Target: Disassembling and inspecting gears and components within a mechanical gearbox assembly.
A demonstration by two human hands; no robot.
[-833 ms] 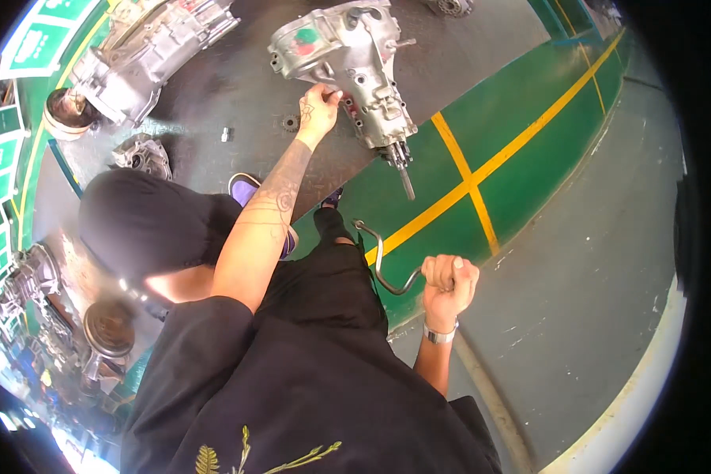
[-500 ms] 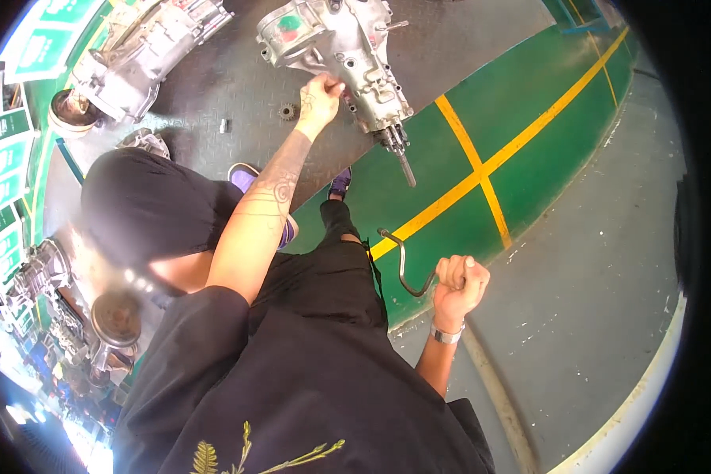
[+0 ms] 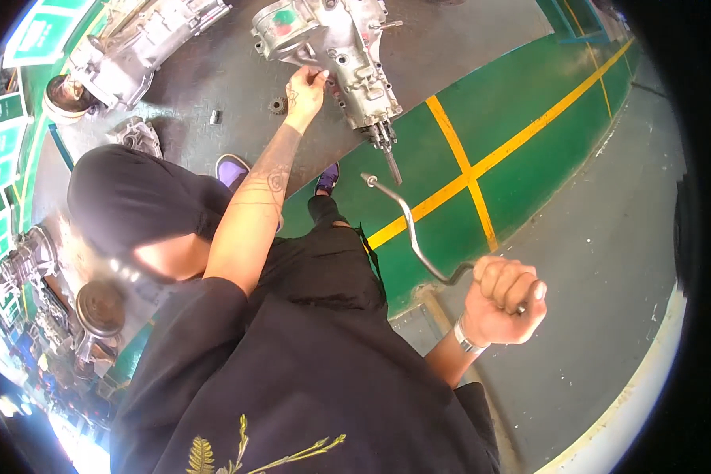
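My left hand [image 3: 305,96] reaches to the near left flank of a silver gearbox housing [image 3: 365,88]. Its thumb and fingertips are pinched together at the housing's edge; whatever is between them is too small to make out. A splined shaft [image 3: 393,162] sticks out of the housing's near end. On the right, my right hand [image 3: 504,304] is closed around the grip of a bent steel speed wrench [image 3: 410,223]. The wrench's socket end points up and left, in the air below the shaft, apart from the housing.
A small gear [image 3: 277,105] and a short metal cylinder [image 3: 215,117] lie on the dark metal work surface [image 3: 213,83]. Another gearbox housing [image 3: 130,67] and a smaller casting [image 3: 138,136] are at the left. Yellow lines [image 3: 502,156] cross the green floor.
My right hand has come up and to the right, bringing the speed wrench nearer the camera and its socket end higher. My left hand remains pinched at the gearbox housing.
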